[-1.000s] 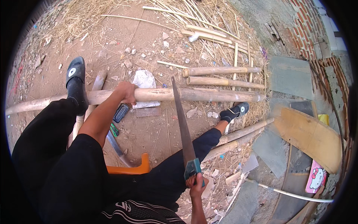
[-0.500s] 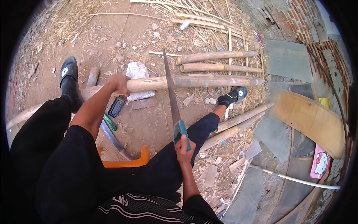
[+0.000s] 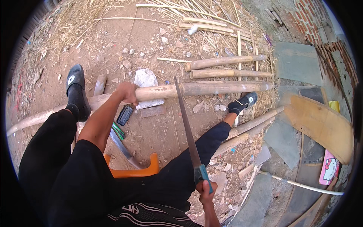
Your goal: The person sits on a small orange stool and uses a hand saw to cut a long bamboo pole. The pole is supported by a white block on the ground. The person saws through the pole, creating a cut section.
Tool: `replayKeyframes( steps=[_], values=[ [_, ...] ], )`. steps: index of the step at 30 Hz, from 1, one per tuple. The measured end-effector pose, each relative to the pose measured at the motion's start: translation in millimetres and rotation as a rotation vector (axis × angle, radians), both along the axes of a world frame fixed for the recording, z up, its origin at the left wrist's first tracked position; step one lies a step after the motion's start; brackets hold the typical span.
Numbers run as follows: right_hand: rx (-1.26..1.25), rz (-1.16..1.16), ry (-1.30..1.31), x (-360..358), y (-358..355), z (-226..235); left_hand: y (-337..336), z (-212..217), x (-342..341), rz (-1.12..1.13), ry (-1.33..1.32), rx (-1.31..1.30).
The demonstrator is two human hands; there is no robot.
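A long bamboo pole [image 3: 211, 89] lies across the dirt in front of me. My left hand [image 3: 127, 92] grips it from above, left of the cut. My right hand [image 3: 206, 191] holds the blue handle of a hand saw [image 3: 187, 126]. The blade runs up from my hand, and its tip rests across the pole. My left foot [image 3: 76, 92] in a black sandal presses on the pole's left part. My right foot [image 3: 242, 102] sits just below its right part.
I sit on an orange plastic stool [image 3: 136, 172]. Two cut bamboo lengths [image 3: 227, 66] lie beyond the pole, more at the right [image 3: 249, 130]. A machete [image 3: 123, 145], a black case [image 3: 124, 114], wooden boards [image 3: 321, 123], stones and straw surround me.
My right hand has pulled the saw back toward me, drawing the blade across the pole. The left hand keeps its grip on the pole.
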State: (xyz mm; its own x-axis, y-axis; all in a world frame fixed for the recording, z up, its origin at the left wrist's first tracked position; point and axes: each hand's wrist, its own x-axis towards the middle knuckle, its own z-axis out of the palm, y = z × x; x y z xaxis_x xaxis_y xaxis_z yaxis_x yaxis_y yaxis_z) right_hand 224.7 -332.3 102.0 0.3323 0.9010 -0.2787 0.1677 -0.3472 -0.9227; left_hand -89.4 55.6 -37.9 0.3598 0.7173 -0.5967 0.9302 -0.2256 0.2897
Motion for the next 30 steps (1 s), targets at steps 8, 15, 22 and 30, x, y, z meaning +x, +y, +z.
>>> replayKeyframes(
  steps=[8,15,22,30],
  values=[
    [0.062,0.064,-0.189,35,113,-60,-5,-28,49,-0.003,-0.040,0.034],
    [0.079,-0.033,-0.016,33,123,-81,11,-28,47,-0.021,0.004,0.049],
    [0.058,-0.027,0.088,43,17,-59,-21,-29,54,-0.026,0.027,0.030],
    [0.071,0.039,-0.173,1,135,-67,3,-14,19,-0.004,-0.019,0.109]
  ],
)
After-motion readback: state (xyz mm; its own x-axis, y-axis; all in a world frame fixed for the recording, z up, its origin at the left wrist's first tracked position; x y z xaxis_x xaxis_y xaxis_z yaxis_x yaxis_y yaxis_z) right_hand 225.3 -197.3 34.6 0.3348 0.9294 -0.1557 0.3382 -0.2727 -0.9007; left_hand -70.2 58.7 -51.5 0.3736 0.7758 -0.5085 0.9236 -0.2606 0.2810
